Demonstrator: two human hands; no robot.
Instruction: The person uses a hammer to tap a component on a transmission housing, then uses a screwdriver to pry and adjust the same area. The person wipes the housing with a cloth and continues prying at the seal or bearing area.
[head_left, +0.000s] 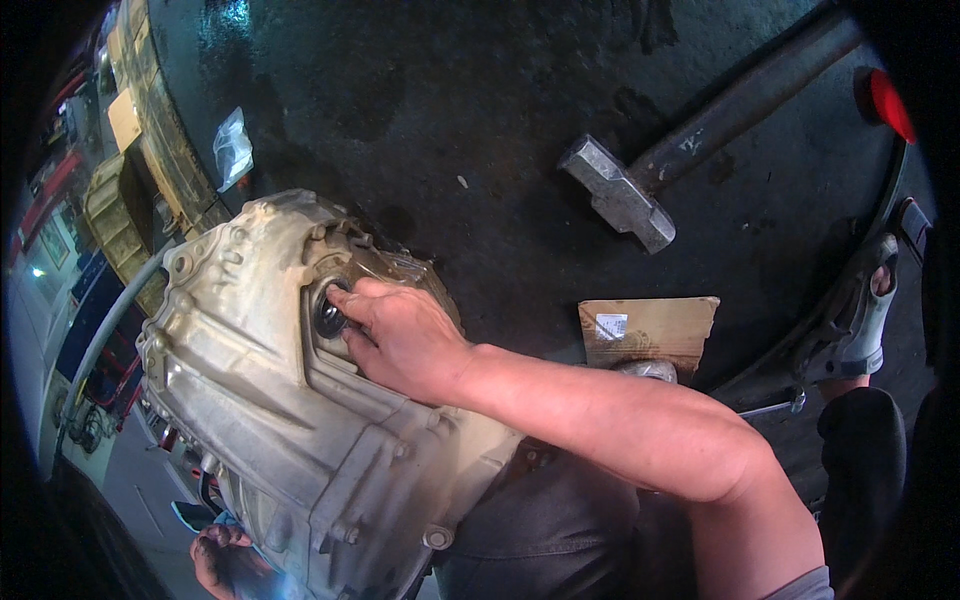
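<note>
A large cast-metal gearbox housing (360, 450) stands before me, its ribbed face dusty and worn. My right hand (401, 330) reaches across from the lower right, its fingertips on a dark round ring, seemingly an oil seal (330, 311), in a round bore near the top of the housing. The other fingers bend against the casting beside it. Low at the left, partly behind the housing, what seems to be my left hand (225, 559) shows darkly smudged; a dark thing with a blue edge (193, 516) is beside it, but whether it is held cannot be told.
A sledgehammer (622, 195) lies on the dark, stained floor at the upper right. Nearer are a torn cardboard piece (649, 326) and a wrench-like tool (772, 407). A clear plastic bag (234, 150) lies beyond the housing. A sandaled foot (862, 330) is at the right.
</note>
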